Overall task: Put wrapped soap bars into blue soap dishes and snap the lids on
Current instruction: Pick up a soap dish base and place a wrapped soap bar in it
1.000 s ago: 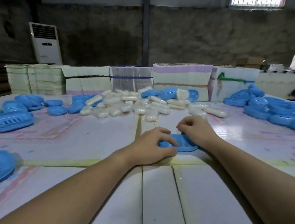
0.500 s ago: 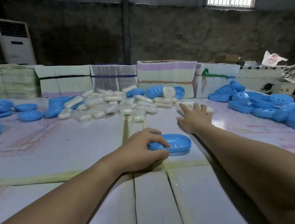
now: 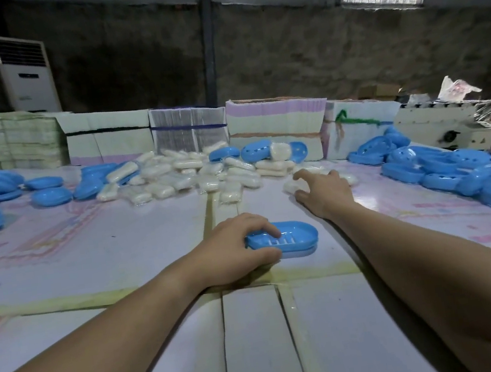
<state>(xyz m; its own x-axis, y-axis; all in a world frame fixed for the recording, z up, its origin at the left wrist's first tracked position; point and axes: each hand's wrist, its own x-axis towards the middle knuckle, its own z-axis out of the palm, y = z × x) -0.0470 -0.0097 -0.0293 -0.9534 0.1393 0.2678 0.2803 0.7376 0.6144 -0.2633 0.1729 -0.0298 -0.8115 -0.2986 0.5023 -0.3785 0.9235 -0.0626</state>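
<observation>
Currently left hand [image 3: 231, 251] fingers curled round open blue soap dish [image 3: 289, 238] on desk [image 3: 121, 250], right hand [image 3: 322, 189] fingers spread, touching wrapped soap bar [image 3: 292, 186] by soap pile [image 3: 192, 174].

The right hand [image 3: 322, 189] has left the open blue oval plastic soap dish [image 3: 289, 238] and reached forward — its spread fingers now rest over a white plastic-wrapped soap bar [image 3: 293, 186] near the pile's edge.
</observation>
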